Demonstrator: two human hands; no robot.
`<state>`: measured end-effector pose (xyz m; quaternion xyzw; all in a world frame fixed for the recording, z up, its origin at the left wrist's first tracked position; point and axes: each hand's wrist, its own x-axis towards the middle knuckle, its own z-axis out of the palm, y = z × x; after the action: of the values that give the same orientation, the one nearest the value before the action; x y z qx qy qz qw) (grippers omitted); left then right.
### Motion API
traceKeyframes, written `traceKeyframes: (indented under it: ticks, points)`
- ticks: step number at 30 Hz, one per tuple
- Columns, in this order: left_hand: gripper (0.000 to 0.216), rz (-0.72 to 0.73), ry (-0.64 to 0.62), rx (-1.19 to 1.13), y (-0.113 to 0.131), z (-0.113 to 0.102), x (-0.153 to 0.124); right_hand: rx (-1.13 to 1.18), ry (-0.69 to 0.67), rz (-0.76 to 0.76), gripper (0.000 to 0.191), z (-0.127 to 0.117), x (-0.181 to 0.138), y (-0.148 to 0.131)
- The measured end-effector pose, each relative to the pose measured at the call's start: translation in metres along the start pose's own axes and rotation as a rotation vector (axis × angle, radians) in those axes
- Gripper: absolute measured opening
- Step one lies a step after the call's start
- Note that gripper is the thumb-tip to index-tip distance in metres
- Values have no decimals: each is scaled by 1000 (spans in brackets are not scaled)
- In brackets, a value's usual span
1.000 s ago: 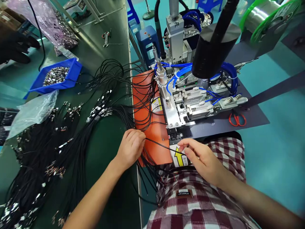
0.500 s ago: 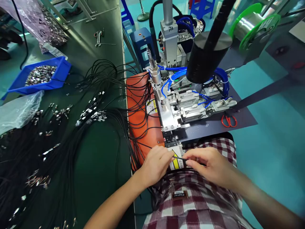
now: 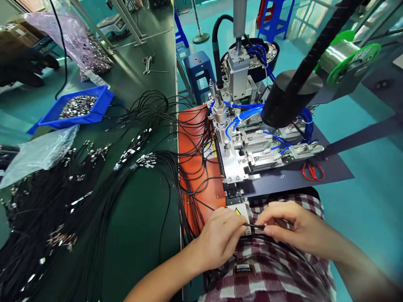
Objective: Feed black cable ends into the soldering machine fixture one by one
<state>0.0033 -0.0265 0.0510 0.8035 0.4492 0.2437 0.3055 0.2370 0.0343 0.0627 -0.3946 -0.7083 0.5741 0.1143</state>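
A short stretch of thin black cable (image 3: 254,226) spans the gap between my two hands, low in front of my body. My left hand (image 3: 222,237) is closed on one part of it, and my right hand (image 3: 288,224) pinches it between thumb and fingertips. The cable's ends are hidden in my fingers. Just beyond the hands stands a metal machine (image 3: 233,163) with clamps and blue air tubes. Its front plate with a yellow warning label (image 3: 238,209) lies partly behind my left hand. Black cables (image 3: 185,184) hang over the orange surface (image 3: 201,176) beside the machine.
On the green table (image 3: 135,226) lie bundled black cables (image 3: 107,214) with metal ends. A blue bin (image 3: 102,105) holds small metal parts; a clear plastic bag (image 3: 47,147) lies near it. Red-handled scissors (image 3: 313,171) rest right of the machine. A green wire spool (image 3: 368,56) and black cylinder (image 3: 285,100) stand above.
The view has shifted, so the whole scene sits farther right and lower. Both hands still hold the cable, close together, with little change between them.
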Motion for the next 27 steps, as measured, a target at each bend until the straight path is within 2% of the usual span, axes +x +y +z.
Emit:
traceKeyframes:
  ticks: [3,5,7,9,12,15,19,22,27]
  points:
    - [18,-141,31,66,0,-7,-9,-151,145,-31,11,4,6,-4]
    - [15,-246,1,79,2,-7,-12,-232,184,-54,14,13,12,-6]
    - [16,-327,-57,2,7,-4,-9,-318,185,-64,14,24,17,-8]
    - [28,-382,-100,-170,12,1,-4,-355,178,-99,14,33,21,-8]
    - [31,-442,-83,-400,13,7,2,-178,212,-72,11,33,22,-5]
    - [25,-486,-36,-435,9,10,1,25,199,-19,14,24,19,0]
    - [22,-510,-51,-475,9,10,3,21,231,-67,6,25,19,2]
    - [25,-510,-41,-649,10,11,11,15,247,-112,6,29,21,3]
    - [29,-582,30,-837,4,15,20,287,254,8,11,24,22,10]
